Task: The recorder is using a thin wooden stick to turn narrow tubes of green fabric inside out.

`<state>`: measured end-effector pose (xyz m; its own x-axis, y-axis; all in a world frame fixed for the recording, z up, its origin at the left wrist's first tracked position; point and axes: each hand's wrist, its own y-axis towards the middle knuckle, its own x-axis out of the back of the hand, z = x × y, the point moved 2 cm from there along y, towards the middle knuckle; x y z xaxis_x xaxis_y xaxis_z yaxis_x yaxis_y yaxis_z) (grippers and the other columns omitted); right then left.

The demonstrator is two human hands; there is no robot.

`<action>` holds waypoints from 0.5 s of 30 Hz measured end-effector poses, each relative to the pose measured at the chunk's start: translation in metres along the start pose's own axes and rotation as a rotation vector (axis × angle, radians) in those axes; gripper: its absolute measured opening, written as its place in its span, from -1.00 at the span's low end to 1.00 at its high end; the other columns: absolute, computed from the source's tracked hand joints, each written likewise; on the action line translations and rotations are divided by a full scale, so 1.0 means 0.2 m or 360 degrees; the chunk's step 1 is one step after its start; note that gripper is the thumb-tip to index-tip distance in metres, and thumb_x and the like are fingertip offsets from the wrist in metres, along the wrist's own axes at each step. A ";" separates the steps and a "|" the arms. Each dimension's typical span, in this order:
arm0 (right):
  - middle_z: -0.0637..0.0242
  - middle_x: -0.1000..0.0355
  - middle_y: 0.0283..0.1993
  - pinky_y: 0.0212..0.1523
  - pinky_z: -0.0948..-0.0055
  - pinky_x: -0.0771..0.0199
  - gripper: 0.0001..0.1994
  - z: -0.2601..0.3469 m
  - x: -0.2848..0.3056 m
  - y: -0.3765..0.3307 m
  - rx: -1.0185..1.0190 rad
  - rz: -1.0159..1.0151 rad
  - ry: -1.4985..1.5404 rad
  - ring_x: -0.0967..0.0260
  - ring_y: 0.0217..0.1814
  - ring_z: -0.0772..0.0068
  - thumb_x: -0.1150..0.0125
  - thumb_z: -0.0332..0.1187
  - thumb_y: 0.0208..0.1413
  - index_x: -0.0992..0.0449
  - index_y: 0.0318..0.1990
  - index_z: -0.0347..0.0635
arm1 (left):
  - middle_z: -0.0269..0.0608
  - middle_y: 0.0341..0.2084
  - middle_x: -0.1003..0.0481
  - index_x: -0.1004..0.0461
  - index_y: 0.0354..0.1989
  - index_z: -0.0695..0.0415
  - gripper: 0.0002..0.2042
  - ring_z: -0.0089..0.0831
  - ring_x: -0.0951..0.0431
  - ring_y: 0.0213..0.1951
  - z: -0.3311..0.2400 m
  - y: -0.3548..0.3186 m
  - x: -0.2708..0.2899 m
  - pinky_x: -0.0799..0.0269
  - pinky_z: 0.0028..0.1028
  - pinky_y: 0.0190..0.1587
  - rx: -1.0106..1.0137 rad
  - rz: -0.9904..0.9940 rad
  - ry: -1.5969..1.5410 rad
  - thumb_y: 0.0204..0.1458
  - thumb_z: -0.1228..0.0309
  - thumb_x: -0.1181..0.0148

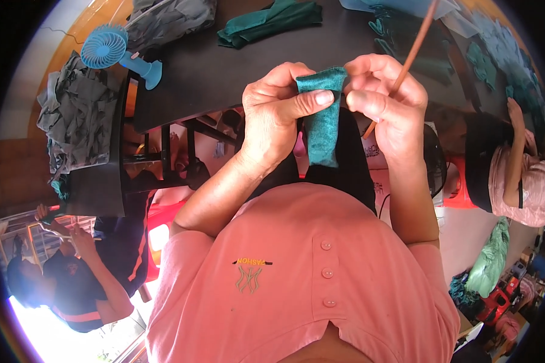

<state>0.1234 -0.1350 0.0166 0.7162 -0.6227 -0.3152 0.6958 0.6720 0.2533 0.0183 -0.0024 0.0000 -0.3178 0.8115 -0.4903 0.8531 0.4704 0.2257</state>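
Observation:
Out in front of my chest, my left hand [271, 115] pinches a small folded piece of dark green velvety cloth [323, 133], thumb on top. The cloth hangs down from the grip like a narrow strip or tube, its upper edge folded over. Close on its right side is my right hand [399, 115], with a thin brown wooden stick [415, 49] lodged among its curled fingers. The stick slants from upper right to lower left, its lower end showing below the fingers. My right fingertips are at the cloth's upper right corner; whether they grip it I cannot tell.
Beyond my hands is a dark table [194, 78] bearing a green cloth pile [269, 23] and a blue fan [105, 47]. Grey cloth pieces [79, 115] are heaped at the left. One person [85, 272] works at lower left, another person [515, 175] at right.

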 end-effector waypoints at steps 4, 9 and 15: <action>0.41 -0.46 -0.41 -0.29 0.68 -0.37 -0.84 0.02 -0.03 -0.01 0.0024 0.0107 -0.0089 -0.37 -0.38 0.69 -0.34 -0.59 -0.07 -0.54 -0.29 -0.33 | -0.40 -0.45 -0.51 -0.52 -0.34 0.24 -0.87 -0.64 -0.47 -0.35 0.05 0.00 -0.02 -0.38 -0.62 -0.20 0.0045 0.0053 0.0044 -0.06 0.61 -0.35; 0.38 -0.42 -0.34 -0.39 0.72 -0.32 -0.86 0.02 -0.01 -0.03 -0.0004 -0.0004 -0.0067 -0.38 -0.37 0.64 -0.26 -0.64 -0.05 -0.52 -0.28 -0.38 | -0.38 -0.43 -0.52 -0.53 -0.31 0.24 -0.87 -0.62 -0.48 -0.31 0.08 0.00 -0.07 -0.40 -0.61 -0.17 0.0074 0.0069 -0.0003 -0.05 0.61 -0.33; 0.42 -0.43 -0.41 -0.42 0.74 -0.26 -0.87 0.03 0.02 -0.04 0.0032 0.0021 -0.0223 -0.35 -0.42 0.67 -0.28 -0.60 -0.05 -0.52 -0.30 -0.35 | -0.24 -0.27 -0.54 -0.50 -0.22 0.26 -0.81 -0.49 -0.50 -0.21 0.12 -0.03 -0.06 -0.39 -0.52 -0.04 0.0215 0.0102 0.0106 -0.04 0.63 -0.28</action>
<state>0.1202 -0.1453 0.0195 0.7250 -0.6646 -0.1810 0.6860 0.6733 0.2757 0.0261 -0.0237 -0.0148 -0.2839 0.8616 -0.4207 0.9190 0.3697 0.1369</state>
